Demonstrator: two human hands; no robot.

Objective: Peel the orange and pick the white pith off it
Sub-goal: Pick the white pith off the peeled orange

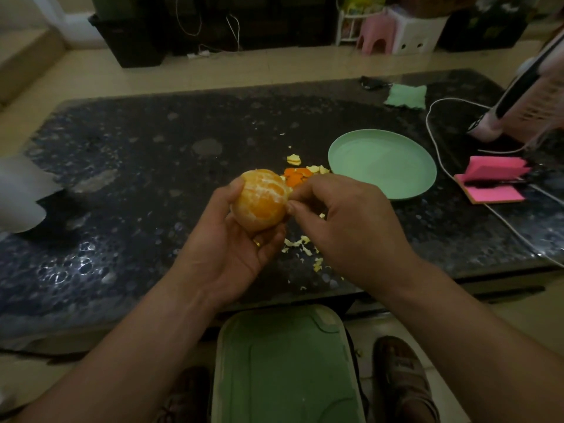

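Left hand (235, 236) gripping peeled orange (261, 199), right hand (345, 218) seemingly pinching pith

Head camera looks forward and down, seemingly near the table (146, 154).

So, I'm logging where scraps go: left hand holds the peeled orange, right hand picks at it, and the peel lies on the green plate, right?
Not quite. The head view shows the peel on the table beside the green plate, not on it. The left hand holds the orange and the right hand picks at it.
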